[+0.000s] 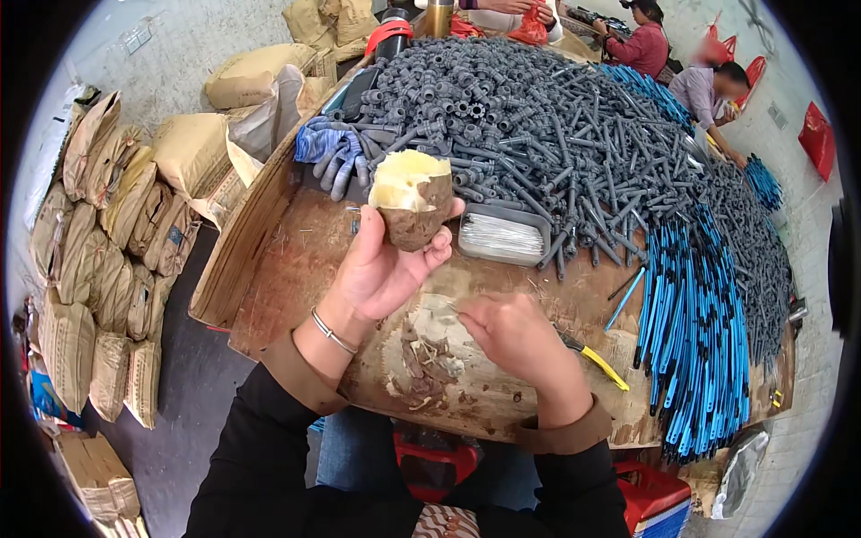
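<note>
bright, even light washes over my tabletop [287,280], leaving soft shadows; my bracelet [333,331] glints, my right hand [518,337] looks slightly blurred, and straight edges bend toward the dark corners.

The person's left hand [387,280] is raised, palm up, its thumb [367,240] upright on one side and its fingers [437,247] curled in a cradling grip; the right hand [516,334] sits lower, back uppermost, fingers bent inward, tips blurred, while both forearms [256,426] [574,471] slant forward, well apart
</note>
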Demonstrator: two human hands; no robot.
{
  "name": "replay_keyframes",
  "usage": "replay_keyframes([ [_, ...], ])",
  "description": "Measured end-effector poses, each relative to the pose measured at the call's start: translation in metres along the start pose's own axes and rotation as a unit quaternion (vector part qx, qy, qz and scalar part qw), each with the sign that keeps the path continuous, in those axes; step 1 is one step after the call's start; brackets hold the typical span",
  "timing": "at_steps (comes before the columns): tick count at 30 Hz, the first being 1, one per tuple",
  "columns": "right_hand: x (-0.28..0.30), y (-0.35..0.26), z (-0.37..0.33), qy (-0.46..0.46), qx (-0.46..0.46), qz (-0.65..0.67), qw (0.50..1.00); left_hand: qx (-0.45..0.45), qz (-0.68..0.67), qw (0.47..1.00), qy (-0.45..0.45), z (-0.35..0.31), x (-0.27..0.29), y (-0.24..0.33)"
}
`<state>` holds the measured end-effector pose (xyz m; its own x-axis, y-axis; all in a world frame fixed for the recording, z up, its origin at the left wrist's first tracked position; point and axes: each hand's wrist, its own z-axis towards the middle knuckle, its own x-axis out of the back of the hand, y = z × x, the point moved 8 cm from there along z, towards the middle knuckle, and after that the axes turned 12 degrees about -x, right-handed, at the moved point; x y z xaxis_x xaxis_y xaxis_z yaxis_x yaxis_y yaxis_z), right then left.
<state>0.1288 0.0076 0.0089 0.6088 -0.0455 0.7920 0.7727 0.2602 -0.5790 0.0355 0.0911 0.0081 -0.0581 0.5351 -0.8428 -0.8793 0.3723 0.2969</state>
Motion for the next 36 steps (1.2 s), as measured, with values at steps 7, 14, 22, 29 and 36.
replay_keyframes([
  [7, 0.004, -0.016, -0.002, 0.001, 0.089, 0.088, 0.992, 0.002, 0.146, 0.988, 0.042, -0.01, 0.016, -0.009],
  [14, 0.037, -0.002, 0.005, 0.105, -0.004, 0.192, 0.976, 0.025, 0.281, 0.958, 0.045, -0.01, 0.008, -0.013],
  [22, 0.051, 0.012, -0.006, 0.265, -0.089, 0.252, 0.926, 0.022, 0.339, 0.939, 0.058, -0.015, 0.012, -0.021],
  [29, 0.045, 0.024, -0.007, 0.252, -0.132, 0.309, 0.907, 0.012, 0.379, 0.924, 0.04, -0.013, 0.008, -0.021],
  [36, 0.05, 0.022, -0.011, 0.309, -0.148, 0.216, 0.914, 0.018, 0.331, 0.943, 0.025, -0.017, 0.003, -0.031],
])
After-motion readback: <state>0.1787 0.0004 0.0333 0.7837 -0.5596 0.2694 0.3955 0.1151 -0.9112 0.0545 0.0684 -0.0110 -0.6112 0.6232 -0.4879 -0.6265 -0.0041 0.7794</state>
